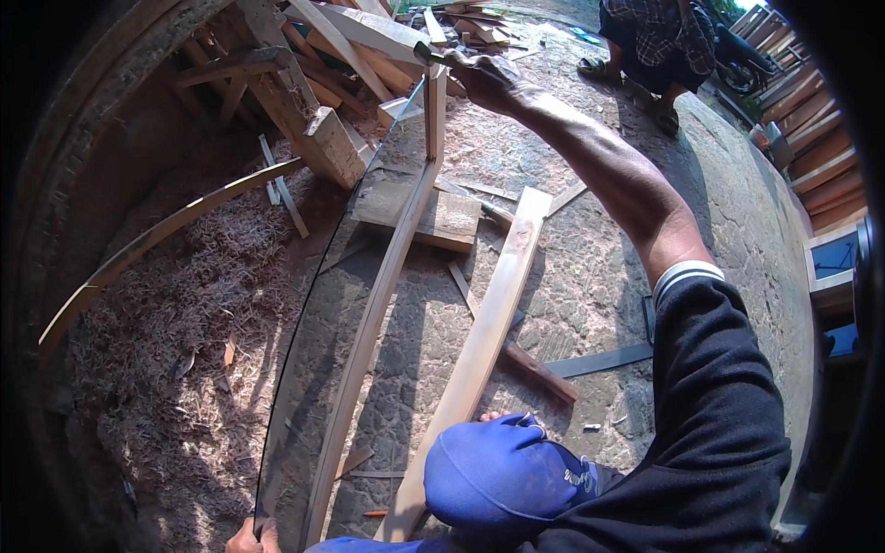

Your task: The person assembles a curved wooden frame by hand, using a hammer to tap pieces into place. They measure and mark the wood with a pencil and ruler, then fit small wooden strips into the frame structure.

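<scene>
Right hand [486, 79]: closed on top end of slender brown wooden frame [388, 276]. Left hand [251, 537]: pinching lower end. Done: frame gripped, left of pale straight wooden beam [479, 350]. Left: cannot tell.

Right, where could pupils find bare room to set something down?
Broadest: bare concrete between the right forearm and the brown slats. Narrower, mostly bare: between the thin wooden strip and the broad plank. Crowded: piled timber at upper left, wood shavings at left.

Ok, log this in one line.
left hand: lower end, thin dark edge | right hand: top, wooden upright | pale plank: alongside
</scene>
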### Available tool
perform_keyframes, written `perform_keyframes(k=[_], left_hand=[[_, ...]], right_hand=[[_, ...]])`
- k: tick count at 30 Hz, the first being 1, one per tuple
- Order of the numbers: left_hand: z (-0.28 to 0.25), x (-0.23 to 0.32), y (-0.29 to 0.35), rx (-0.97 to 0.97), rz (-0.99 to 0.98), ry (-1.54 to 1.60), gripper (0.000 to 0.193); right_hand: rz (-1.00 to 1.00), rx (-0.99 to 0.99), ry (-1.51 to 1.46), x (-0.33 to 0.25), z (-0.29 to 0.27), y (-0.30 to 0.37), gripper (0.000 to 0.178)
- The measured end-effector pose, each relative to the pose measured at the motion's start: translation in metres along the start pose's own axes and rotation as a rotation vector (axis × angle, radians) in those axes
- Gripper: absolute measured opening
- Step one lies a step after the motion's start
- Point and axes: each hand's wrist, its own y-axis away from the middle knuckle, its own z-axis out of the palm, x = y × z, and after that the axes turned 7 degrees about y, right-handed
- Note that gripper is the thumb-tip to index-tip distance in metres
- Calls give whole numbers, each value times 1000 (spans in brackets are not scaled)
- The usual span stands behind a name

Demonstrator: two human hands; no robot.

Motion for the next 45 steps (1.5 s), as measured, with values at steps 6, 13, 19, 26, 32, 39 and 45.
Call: perform_keyframes(k=[6,13,19,26,32,39,45], left_hand=[[1,1,-2,-5,-52,33,22],[2,-4,-1,-20,-54,-42,24],[2,-9,-1,-21,-61,-14,25],[3,-8,-2,-23,-32,-40,25],[2,-4,-2,-14,-17,-31,24],[1,-7,-4,-35,-62,-61,23],[0,-5,-4,-40,-58,-67,25]], right_hand=[[-207,298,-15,1,-3,10,46],[106,-10,-137,-2,-1,5,43],[9,190,-197,5,10,12,49],[-173,367,-193,4,30,-3,51],[-261,474,-111,7,12,-1,54],[-292,641,78,16,39,-6,52],[-151,342,-111,13,29,-4,57]])
